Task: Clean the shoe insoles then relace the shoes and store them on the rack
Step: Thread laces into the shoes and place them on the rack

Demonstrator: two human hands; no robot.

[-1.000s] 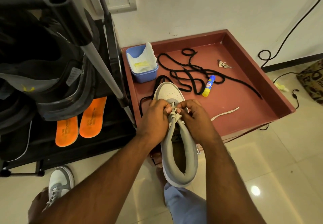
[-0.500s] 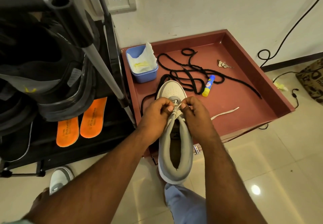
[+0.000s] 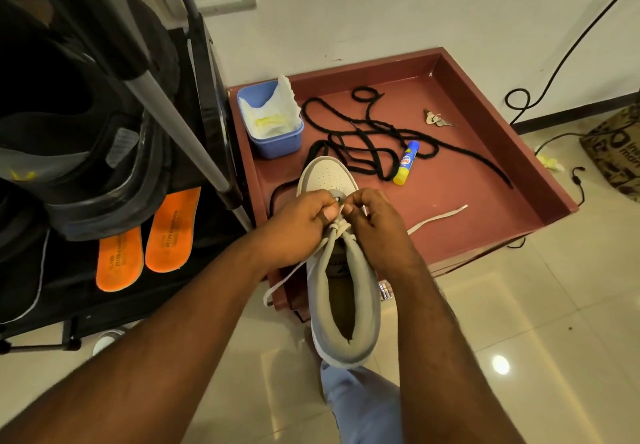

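Note:
A grey and white shoe (image 3: 343,308) points away from me, its toe over the near left corner of the red tray (image 3: 540,180). My left hand (image 3: 298,225) and my right hand (image 3: 377,225) meet over its tongue, each pinching the white lace (image 3: 341,227) at a knot. One loose lace end (image 3: 287,280) hangs down to the left, another (image 3: 440,216) lies on the tray to the right. Two orange insoles (image 3: 145,239) lie on the black shoe rack (image 3: 207,104) at the left.
On the tray are tangled black laces (image 3: 374,138), a blue tub (image 3: 273,131) holding white wipes, a glue stick (image 3: 407,163) and keys (image 3: 436,119). Dark shoes (image 3: 86,152) fill the rack. A second white shoe (image 3: 107,339) peeks out on the floor below. Cables (image 3: 519,100) trail at the right.
The shoe has shifted slightly toward the tray and my hands have stayed on the lace knot, working it. A loose lace end now hangs out at the left.

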